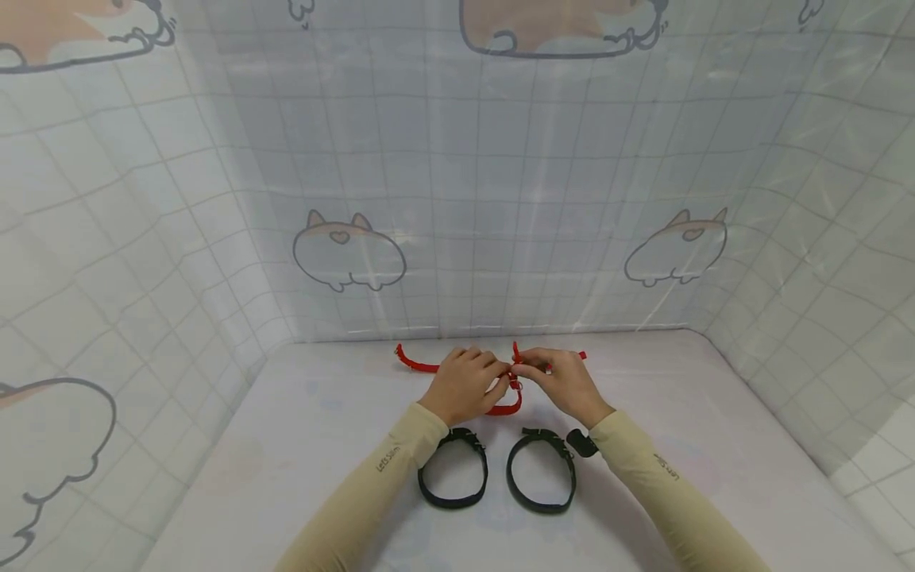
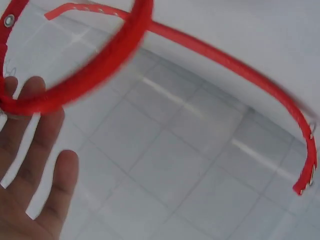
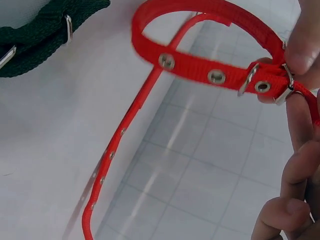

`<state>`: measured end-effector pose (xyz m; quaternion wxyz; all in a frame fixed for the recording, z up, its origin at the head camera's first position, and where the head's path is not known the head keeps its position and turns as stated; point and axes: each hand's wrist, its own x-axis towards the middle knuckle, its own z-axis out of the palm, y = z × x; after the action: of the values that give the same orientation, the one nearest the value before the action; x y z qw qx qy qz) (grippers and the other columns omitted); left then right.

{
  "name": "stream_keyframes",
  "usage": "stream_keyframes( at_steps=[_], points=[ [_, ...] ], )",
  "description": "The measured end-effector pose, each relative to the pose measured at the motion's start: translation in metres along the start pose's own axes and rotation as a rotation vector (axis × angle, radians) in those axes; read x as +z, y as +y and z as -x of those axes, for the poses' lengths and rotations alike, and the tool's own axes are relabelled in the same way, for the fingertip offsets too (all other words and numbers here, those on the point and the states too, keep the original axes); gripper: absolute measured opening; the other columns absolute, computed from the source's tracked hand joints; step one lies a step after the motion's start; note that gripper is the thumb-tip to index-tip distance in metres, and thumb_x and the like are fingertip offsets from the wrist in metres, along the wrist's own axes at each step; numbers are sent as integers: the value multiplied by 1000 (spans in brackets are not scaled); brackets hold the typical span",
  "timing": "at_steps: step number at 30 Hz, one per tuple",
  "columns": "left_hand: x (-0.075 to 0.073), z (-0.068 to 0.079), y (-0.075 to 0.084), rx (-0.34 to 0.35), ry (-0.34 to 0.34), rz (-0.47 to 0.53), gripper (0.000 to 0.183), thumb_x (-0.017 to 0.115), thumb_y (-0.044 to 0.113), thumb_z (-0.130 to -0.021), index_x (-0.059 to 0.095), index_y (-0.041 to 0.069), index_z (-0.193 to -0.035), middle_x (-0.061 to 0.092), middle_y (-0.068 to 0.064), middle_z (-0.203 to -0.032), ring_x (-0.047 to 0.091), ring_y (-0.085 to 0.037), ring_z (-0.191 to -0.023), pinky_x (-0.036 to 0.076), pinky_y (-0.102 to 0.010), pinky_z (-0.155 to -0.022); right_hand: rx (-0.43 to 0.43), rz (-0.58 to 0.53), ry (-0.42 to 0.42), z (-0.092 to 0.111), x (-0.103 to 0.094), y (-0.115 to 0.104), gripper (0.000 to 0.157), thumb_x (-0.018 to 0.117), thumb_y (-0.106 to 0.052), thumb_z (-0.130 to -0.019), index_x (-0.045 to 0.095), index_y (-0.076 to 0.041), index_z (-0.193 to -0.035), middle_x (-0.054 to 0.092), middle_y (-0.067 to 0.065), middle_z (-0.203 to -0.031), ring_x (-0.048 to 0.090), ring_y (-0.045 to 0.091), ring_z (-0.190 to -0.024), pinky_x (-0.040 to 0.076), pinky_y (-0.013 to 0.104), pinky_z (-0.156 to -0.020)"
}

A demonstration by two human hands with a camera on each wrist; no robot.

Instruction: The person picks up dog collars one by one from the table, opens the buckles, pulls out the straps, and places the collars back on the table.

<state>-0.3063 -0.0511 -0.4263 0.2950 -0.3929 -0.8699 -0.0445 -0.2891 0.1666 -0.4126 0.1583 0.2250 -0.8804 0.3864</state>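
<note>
Both hands meet over a looped red pet collar (image 1: 504,409), raised off the table. My left hand (image 1: 463,385) pinches it near the buckle, other fingers (image 2: 52,132) fairly straight in the left wrist view. My right hand (image 1: 569,383) pinches the strap beside it, where a short end stands up. In the right wrist view the looped collar (image 3: 190,70) shows metal eyelets, a D-ring and a buckle (image 3: 286,85) with the strap through it; fingers hide the strap's tip. A second red collar (image 1: 415,364) lies unfastened behind the hands, its middle hidden by them.
Two dark green collars, fastened into loops, lie in front of the hands: one at left (image 1: 453,502), one at right (image 1: 542,507). A small black object (image 1: 582,442) is at the right wrist. The white table (image 1: 322,477) meets a tile-patterned sheet (image 1: 500,262) at its back edge.
</note>
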Motion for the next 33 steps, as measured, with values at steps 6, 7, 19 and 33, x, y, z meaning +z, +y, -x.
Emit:
stream_keyframes(
  at_steps=[6,7,19,33],
  points=[
    [2,0,-2,92,-3,-21,28,62,44,-100,78,22,-106,73,6,-102,66,-18,-98,52,-36,-87,-23,-30,-3,0,-1,-2,23,77,-30,-91,78,-15,-109,72,-10,-92,60,10,-75,47,27,-58],
    [3,1,-2,102,9,-16,27,64,44,-99,78,22,-105,73,6,-101,66,-17,-97,52,-35,-85,-25,-37,-6,0,-1,-3,23,77,-30,-91,78,-16,-109,72,-9,-92,61,10,-74,48,27,-58],
    [4,2,-6,24,34,173,23,69,40,-96,79,24,-109,75,9,-96,62,-12,-85,54,-32,-82,-29,-75,-20,1,-3,-7,26,76,-29,-93,77,-17,-116,73,-9,-97,63,9,-74,51,30,-59],
    [0,3,-21,-156,97,380,24,72,37,-95,79,19,-110,75,8,-97,62,-12,-86,53,-28,-74,114,-158,-53,10,-7,13,39,74,-44,-92,70,-20,-122,72,-8,-104,66,13,-99,49,42,-84]
  ],
)
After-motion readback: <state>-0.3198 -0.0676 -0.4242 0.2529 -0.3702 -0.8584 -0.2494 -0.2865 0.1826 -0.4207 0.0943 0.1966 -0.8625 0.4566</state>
